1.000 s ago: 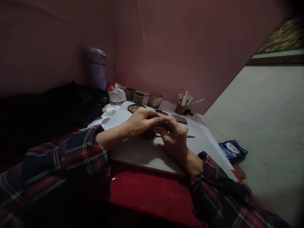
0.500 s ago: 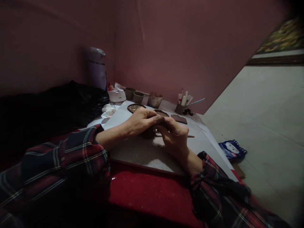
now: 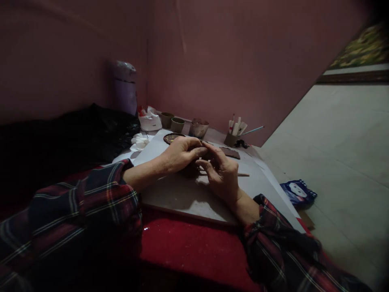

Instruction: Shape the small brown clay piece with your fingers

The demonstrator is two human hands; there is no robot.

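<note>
Across the far side and the left rises a pink wall [image 3: 212, 65]; on the right, a pale tiled floor [image 3: 343, 154] lies beyond the bench [image 3: 194, 239], which has a red covering at its near side. Black plastic [image 3: 100, 125] is heaped at the left. A white board [image 3: 176, 198] lies on the bench under both hands. At the far left stands a purple container [image 3: 125, 93] with a clear-wrapped top.

Over the middle of the board, the left hand [image 3: 180, 156] is curled on a dark brown lump [image 3: 190, 171], and the right hand [image 3: 223, 174] meets it from the right, fingers bent. The hands are together at their fingertips; they hide most of the lump, and whether the right one grips it, I cannot tell.

A blue packet [image 3: 298, 191] lies to the right, past the bench's edge. Along the far side stand a translucent cup [image 3: 198, 129], a holder of sticks and brushes [image 3: 231, 139] and two green cups [image 3: 172, 122]. Nearer are a round dark piece [image 3: 173, 138], a flat brown slab [image 3: 230, 153], crumpled white tissue [image 3: 139, 142] and, smallest, a thin stick [image 3: 243, 174] just beside the right hand.
</note>
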